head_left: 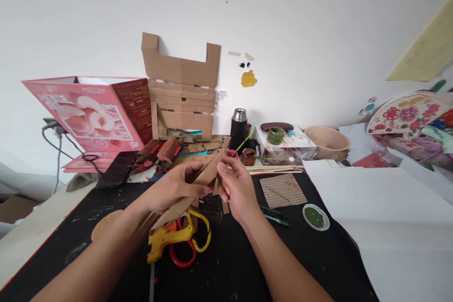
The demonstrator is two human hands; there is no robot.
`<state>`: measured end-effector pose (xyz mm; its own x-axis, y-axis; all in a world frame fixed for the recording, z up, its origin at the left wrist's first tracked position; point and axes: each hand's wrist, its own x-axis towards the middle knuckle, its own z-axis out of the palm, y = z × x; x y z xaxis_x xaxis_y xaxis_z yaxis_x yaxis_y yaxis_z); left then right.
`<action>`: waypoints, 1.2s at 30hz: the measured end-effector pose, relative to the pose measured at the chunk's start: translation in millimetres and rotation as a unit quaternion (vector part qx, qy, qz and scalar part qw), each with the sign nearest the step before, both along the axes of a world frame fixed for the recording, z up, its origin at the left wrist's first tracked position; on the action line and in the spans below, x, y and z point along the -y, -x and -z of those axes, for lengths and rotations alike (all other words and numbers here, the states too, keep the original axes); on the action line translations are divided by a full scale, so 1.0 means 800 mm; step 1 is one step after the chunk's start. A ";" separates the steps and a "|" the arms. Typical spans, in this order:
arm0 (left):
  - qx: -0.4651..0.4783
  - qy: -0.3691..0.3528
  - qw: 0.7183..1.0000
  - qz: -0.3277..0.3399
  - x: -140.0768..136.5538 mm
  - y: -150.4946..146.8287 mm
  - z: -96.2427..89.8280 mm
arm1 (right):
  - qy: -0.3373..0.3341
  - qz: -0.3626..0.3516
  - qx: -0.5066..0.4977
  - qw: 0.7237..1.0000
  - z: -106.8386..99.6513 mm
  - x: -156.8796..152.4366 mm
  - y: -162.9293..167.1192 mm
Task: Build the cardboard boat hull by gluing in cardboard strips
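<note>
A long cardboard strip (pixel 208 173), brown and pointed at its near end, slants up and away above the black mat (pixel 226 278). My left hand (pixel 180 186) is closed around its middle, thumb lying across the front. Near the far end, my right hand (pixel 233 184) pinches with thumb and fingers at the strip's edge; the exact contact is partly hidden. Just below lie a yellow glue gun (pixel 171 240) and scissors (pixel 201 231) with yellow and red handles. Smaller cardboard scraps (pixel 225 206) rest under the hands.
Right of the hands are a box cutter (pixel 274 216), a corrugated cardboard piece (pixel 283 190) and a lid with green paint (pixel 316 217). Behind stand a black thermos (pixel 239 128), paint jars (pixel 248 156) and a large cardboard sheet (pixel 182 71). A pink box (pixel 95 113) and phone (pixel 116 170) sit left.
</note>
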<state>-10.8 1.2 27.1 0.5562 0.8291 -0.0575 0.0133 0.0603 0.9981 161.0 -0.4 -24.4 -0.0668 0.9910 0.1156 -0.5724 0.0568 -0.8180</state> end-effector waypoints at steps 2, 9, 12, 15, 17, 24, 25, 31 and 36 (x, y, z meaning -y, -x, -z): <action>-0.002 0.002 1.000 -0.001 0.001 -0.001 -0.003 | 0.002 0.001 0.000 1.000 0.000 0.001 0.000; 0.005 0.002 1.000 0.001 0.001 -0.002 -0.003 | 0.000 -0.003 -0.009 1.000 0.000 0.002 0.002; 0.003 0.000 1.000 0.003 0.000 -0.001 -0.002 | 0.002 -0.004 -0.010 1.000 0.000 0.002 0.002; -0.009 -0.005 1.000 0.001 0.000 0.000 -0.002 | 0.003 -0.004 -0.009 1.000 0.001 0.002 0.002; -0.015 -0.007 1.000 -0.002 0.000 0.000 -0.002 | 0.003 -0.004 -0.007 1.000 0.001 0.002 0.003; -0.027 -0.022 0.999 0.006 0.001 0.000 -0.001 | 0.002 -0.009 -0.012 1.000 0.002 0.002 0.003; -0.029 -0.024 0.999 0.006 0.001 0.000 -0.001 | 0.003 -0.009 -0.012 1.000 0.001 0.002 0.003; -0.060 -0.048 0.997 -0.011 0.000 0.000 -0.001 | 0.008 -0.008 -0.010 1.000 0.001 0.003 0.003; -0.066 -0.049 0.997 -0.011 0.002 -0.001 -0.005 | 0.007 -0.021 -0.013 1.000 0.002 0.004 0.005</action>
<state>-10.0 -0.5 31.2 0.5310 0.8461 -0.0463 0.1438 -0.0361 0.9889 157.1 -3.5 -25.9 -0.1048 0.9891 0.1033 -0.5954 0.0208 -0.8032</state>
